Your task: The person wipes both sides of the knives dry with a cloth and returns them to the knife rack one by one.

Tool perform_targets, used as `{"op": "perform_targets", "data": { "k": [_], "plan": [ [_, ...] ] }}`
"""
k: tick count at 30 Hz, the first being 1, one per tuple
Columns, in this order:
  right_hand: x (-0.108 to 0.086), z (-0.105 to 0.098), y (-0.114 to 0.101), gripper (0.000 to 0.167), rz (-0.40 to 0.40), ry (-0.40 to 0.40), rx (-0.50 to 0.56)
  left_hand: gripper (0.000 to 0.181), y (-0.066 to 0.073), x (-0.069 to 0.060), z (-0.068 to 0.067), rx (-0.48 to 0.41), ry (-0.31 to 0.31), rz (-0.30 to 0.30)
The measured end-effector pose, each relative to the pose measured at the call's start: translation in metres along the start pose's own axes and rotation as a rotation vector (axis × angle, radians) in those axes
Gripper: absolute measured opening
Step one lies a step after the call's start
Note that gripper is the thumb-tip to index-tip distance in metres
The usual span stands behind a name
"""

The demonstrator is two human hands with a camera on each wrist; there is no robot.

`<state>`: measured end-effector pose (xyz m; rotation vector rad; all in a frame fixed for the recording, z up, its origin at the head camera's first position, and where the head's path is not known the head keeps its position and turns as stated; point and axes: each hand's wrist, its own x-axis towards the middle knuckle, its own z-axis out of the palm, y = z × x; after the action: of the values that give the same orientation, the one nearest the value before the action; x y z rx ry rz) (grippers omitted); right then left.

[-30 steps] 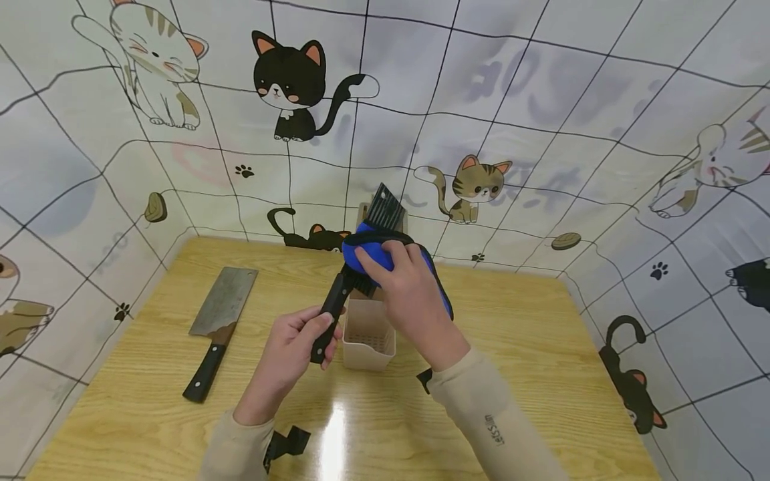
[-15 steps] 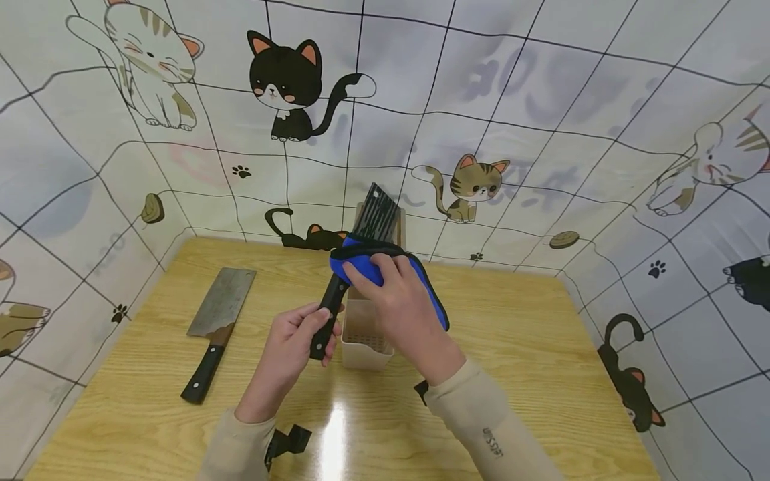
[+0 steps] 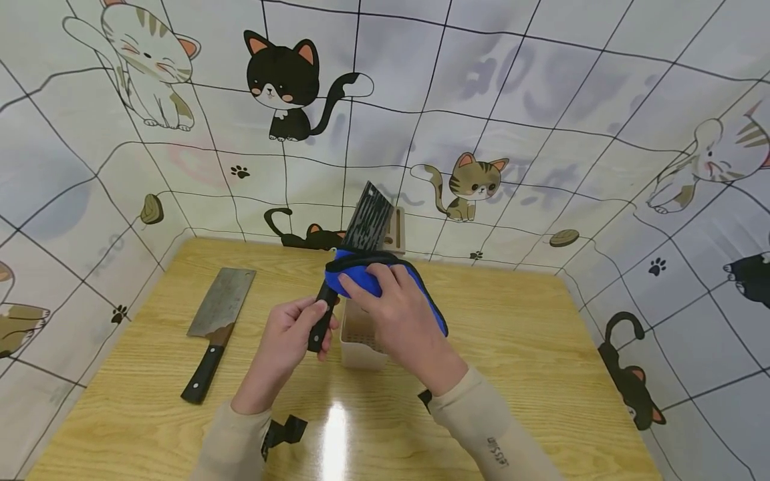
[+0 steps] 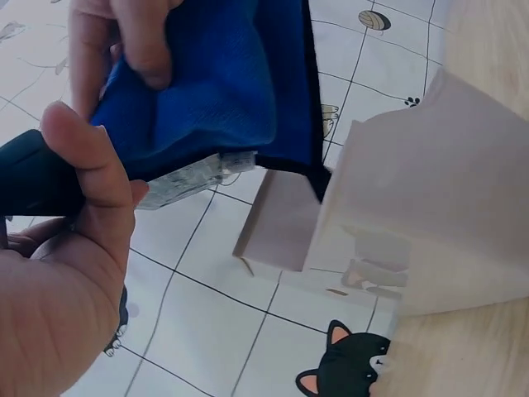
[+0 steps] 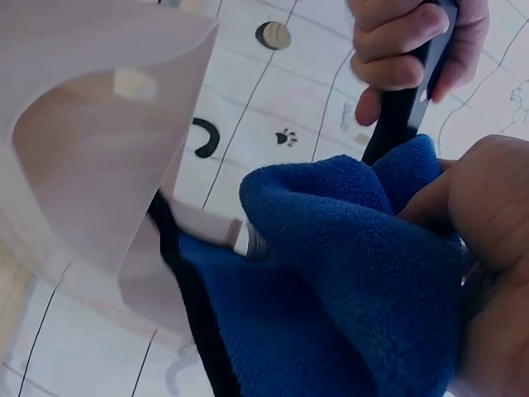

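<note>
My left hand (image 3: 295,334) grips the black handle (image 3: 323,321) of a knife, whose broad blade (image 3: 367,217) points up and away with dark streaky reflections on it. In my right hand (image 3: 403,310) is a blue cloth (image 3: 363,277) with black edging, pinched over the lower part of the blade near the handle. That part of the blade is hidden by the cloth. In the left wrist view, a strip of blade (image 4: 186,184) shows below the cloth (image 4: 215,91). The right wrist view has the folded cloth (image 5: 355,223) close beneath the handle (image 5: 413,91).
A beige plastic knife holder (image 3: 363,354) stands on the wooden table just beneath the hands, its slotted back part (image 3: 395,230) showing behind the blade. To the left lies a cleaver (image 3: 225,300) with a black handle. A cat-print sheet (image 3: 385,120) surrounds the table.
The right hand and cloth have slid down the blade toward the handle, uncovering more of it. The knife has shifted slightly left, and the holder's slotted back shows more.
</note>
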<state>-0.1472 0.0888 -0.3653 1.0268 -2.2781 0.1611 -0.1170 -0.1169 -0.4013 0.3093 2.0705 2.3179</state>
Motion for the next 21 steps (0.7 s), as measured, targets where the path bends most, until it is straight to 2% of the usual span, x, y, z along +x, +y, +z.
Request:
{"op": "perform_targets", "data": {
  "k": [5, 11, 17, 21],
  "plan": [
    [-0.008, -0.004, 0.017, 0.057, 0.060, 0.014, -0.029, 0.032, 0.010, 0.004, -0.003, 0.027, 0.000, -0.014],
    [-0.021, -0.007, 0.049, 0.060, 0.167, 0.025, -0.064, 0.031, 0.029, 0.009, -0.010, 0.117, -0.011, -0.031],
    [-0.040, -0.002, 0.077, 0.057, 0.314, -0.036, -0.055, 0.030, 0.049, 0.017, -0.017, 0.176, -0.022, -0.035],
    [-0.054, 0.008, 0.091, 0.055, 0.367, -0.064, -0.053, 0.030, 0.060, 0.021, -0.022, 0.223, -0.032, -0.027]
  ]
}}
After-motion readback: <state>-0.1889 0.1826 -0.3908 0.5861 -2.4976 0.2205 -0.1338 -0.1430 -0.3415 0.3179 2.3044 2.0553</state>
